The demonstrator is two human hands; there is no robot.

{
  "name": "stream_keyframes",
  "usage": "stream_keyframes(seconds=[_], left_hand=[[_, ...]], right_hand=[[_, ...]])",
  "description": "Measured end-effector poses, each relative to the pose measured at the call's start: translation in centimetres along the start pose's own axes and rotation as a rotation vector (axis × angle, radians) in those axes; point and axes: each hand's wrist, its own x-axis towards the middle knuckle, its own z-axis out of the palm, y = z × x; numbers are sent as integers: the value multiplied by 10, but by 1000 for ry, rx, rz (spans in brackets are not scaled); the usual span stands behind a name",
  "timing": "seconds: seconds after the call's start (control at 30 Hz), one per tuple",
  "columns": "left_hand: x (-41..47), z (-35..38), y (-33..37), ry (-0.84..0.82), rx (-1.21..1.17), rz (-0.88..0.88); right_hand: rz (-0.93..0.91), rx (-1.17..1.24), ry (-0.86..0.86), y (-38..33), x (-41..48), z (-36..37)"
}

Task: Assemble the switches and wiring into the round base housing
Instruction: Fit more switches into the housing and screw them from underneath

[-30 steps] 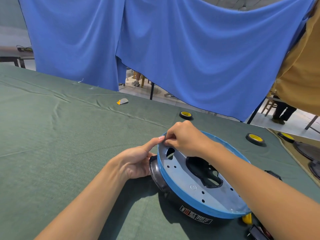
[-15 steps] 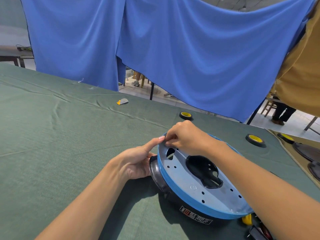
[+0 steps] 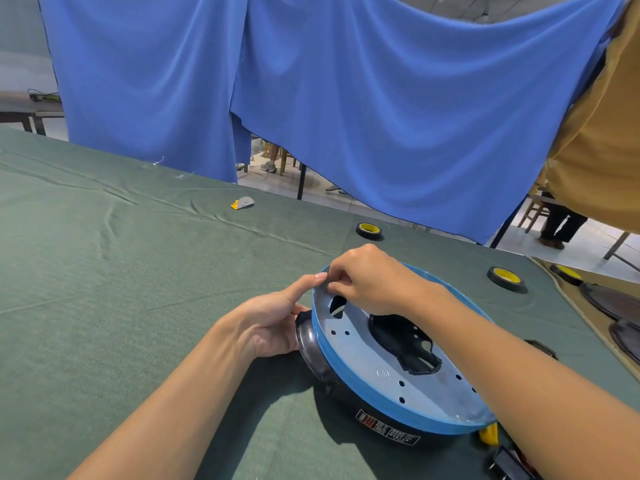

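Observation:
The round base housing (image 3: 381, 382) lies on the green cloth, tilted toward me: a black body, a blue rim and a grey plate with holes and a dark cutout. My left hand (image 3: 270, 323) grips its left handle, with the thumb up on the blue rim. My right hand (image 3: 370, 278) is curled over the rim's far left edge, its fingertips pinched on the rim right by my left thumb. Whether the fingers hold a small part is hidden. A yellow piece (image 3: 489, 434) and a dark plug-like part (image 3: 509, 462) show by the housing's near right side.
Three tape rolls, one at the back (image 3: 369, 231), another further right (image 3: 505, 277) and the last beside it (image 3: 567, 274), lie on the table's far right. A small yellow-grey scrap (image 3: 243, 203) lies far centre. Dark round parts (image 3: 613, 299) sit at the right edge. A blue curtain (image 3: 346, 98) hangs behind the table.
My right hand has shifted slightly along the rim and its fingers have curled tighter at the edge. The left hand and the housing have stayed put.

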Motion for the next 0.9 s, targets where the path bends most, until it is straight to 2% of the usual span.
stream_keyframes(seconds=[0.17,0.3,0.43,0.5,0.57,0.67,0.77,0.83,0.9], left_hand=[[-1,0,1,86,15,20],[-7,-10,8,190,-46,41],[-13,-16,11,246,-217,104],[-13,-17,11,289,-289,152],[-13,-13,11,347,-338,210],[-11,-1,7,421,-355,292],[-9,14,0,419,-356,363],[-7,23,-6,399,-351,391],[-5,29,-11,392,-380,397]], right_hand=[[50,57,78,7,-14,-18],[209,194,288,35,-47,-35],[408,333,572,62,-85,-36],[530,417,639,71,-100,-32],[630,386,543,78,-114,-24],[733,187,212,82,-130,-8],[790,36,-126,78,-143,6],[788,-30,-221,72,-150,11],[801,-43,-213,67,-154,10]])
